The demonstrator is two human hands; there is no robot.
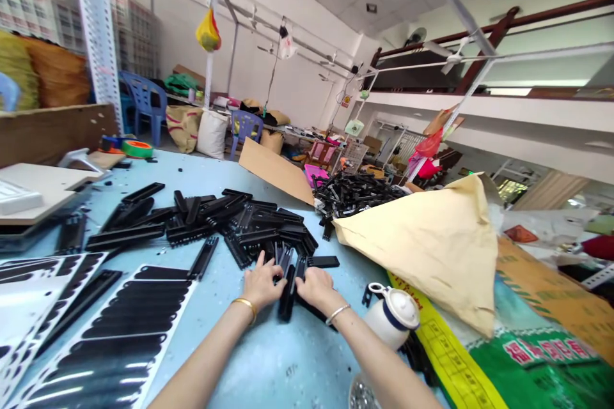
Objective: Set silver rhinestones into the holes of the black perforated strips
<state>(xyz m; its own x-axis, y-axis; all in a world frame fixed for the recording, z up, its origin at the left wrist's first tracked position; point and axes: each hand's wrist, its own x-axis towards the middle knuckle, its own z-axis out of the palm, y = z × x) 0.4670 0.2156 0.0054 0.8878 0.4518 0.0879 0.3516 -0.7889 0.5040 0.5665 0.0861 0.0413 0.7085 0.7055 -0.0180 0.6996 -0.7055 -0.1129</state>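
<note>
Both hands are at the near edge of a loose pile of black plastic strips (pixel 259 220) on the light blue table (pixel 268 370). My left hand (pixel 263 281), with a gold bracelet at the wrist, has its fingers curled against the left side of some upright-looking strips. My right hand (pixel 316 286), wearing a silver bracelet, is closed on a black strip (pixel 300 266) at the pile's edge. Between the two hands lies another black strip (pixel 286 300), pointing toward me. Whether the left fingers grip a strip is partly hidden.
Sheets of black strip-shaped stickers (pixel 129 313) lie at the left. A white lidded mug (pixel 394 316) stands right of my right forearm. Beyond it are a brown paper sheet (pixel 432 236) and a green sack (pixel 537 364). Another black heap (pixel 355 195) sits farther back.
</note>
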